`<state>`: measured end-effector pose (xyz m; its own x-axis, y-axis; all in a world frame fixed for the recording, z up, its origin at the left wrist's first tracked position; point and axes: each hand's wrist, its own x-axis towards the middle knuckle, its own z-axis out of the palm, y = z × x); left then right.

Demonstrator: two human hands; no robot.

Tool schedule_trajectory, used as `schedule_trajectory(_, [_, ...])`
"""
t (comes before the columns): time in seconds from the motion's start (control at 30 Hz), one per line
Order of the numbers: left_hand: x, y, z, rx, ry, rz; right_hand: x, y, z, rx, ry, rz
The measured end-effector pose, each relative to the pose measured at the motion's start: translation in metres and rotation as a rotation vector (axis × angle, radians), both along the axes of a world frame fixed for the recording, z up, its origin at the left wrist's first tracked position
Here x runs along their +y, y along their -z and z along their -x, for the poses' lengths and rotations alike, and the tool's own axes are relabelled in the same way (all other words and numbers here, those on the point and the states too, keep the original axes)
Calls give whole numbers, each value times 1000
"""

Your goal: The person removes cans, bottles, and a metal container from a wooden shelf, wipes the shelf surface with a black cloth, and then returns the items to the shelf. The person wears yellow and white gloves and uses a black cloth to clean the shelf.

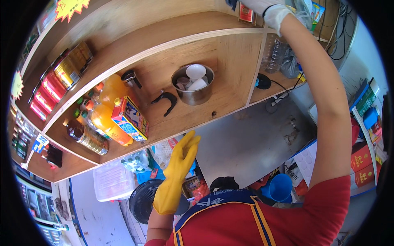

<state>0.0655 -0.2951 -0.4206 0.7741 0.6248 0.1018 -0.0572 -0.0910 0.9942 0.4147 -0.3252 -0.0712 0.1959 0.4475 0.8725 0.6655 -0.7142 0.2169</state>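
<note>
My left hand [180, 166] wears a yellow rubber glove and holds nothing, its fingers extended just by the front edge of the lower wooden shelf [190, 121]. My right hand [261, 6], in a whitish glove with a dark band at the wrist, reaches to the upper shelf [172, 29] and is partly cut off by the top of the picture. A dark blue piece, perhaps cloth [231, 3], shows by its fingertips; the grip is hidden. Under that hand stands a red box [246, 13]. A steel pot [195, 92] with white bowls [196, 71] sits on the lower shelf.
Orange drink bottles [106, 120], a brown bottle [87, 136] and a colourful carton [130, 118] crowd the lower shelf's left. A black curved object [166, 103] lies beside the pot. Cans [52, 86] line the upper left. Below are a metal counter [246, 141], fan [144, 200] and blue bucket [280, 187].
</note>
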Motion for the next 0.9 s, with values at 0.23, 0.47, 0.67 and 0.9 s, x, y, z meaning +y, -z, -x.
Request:
schedule_trajectory(0.23, [1, 18, 22, -44, -101, 89, -55, 63, 35, 33, -704, -152])
schedule_trajectory(0.47, [-4, 46, 38, 25, -164, 269, -9, 273, 50, 537, -732, 439])
schedule_trajectory(0.67, [-11, 58, 39, -2, -136, 272, 51, 326, 10, 594, -471, 648])
schedule_trajectory(0.9, [-15, 66, 40, 25, -165, 313, 73, 345, 7, 655, -645, 416])
